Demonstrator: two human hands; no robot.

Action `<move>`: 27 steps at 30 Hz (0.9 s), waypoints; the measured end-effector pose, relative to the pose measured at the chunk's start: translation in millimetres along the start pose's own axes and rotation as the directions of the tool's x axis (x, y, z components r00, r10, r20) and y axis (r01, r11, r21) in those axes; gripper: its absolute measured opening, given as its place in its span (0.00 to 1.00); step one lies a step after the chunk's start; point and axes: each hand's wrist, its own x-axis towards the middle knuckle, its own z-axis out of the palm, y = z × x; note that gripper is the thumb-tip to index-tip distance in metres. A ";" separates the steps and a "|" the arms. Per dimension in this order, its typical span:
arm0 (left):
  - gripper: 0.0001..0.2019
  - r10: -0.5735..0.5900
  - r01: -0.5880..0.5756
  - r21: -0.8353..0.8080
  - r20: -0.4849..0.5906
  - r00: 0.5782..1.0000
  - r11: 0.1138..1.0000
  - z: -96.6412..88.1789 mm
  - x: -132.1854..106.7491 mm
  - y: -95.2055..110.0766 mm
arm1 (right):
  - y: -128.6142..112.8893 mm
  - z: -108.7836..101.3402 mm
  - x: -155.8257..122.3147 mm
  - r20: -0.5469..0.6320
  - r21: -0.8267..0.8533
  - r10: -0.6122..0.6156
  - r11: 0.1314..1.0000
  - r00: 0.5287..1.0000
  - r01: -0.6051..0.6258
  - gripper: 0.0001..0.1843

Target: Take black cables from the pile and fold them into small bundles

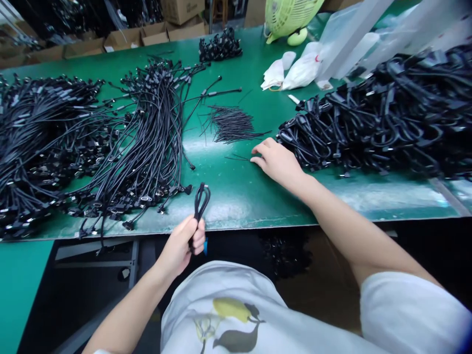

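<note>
At 11 o'clock, close in, the left hand [180,246] is closed firmly around a looped black cable [201,202], the loop rising above the fist. At 1 o'clock the right hand [276,160] lies open, palm down on the green bench top [236,196], just beside a few thin black ties [238,157]. Farther out, a heap of black cables [376,118] sits at 2 o'clock, and long bundles of cables [143,142] lie at 11 o'clock.

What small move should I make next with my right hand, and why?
Probably pinch up the thin black cable ties near your right hand: they lie just by its fingertips, while your left hand holds up a looped black cable.
</note>
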 end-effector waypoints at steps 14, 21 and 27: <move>0.19 0.086 -0.089 -0.062 -0.051 0.995 0.994 -1.2 -1.4 -6.4 | 12.6 17.1 10.7 0.187 0.022 0.041 0.999 0.982 -0.046 0.06; 0.17 0.116 -0.117 -0.079 -0.011 0.993 0.990 7.4 -4.8 -8.1 | -44.8 -5.7 -38.5 0.063 0.486 0.066 0.869 0.996 -0.088 0.08; 0.26 0.140 -0.136 -0.074 0.046 0.989 0.988 12.3 2.3 -11.6 | -128.2 23.3 -90.2 0.299 0.889 -0.154 0.403 0.942 -0.216 0.10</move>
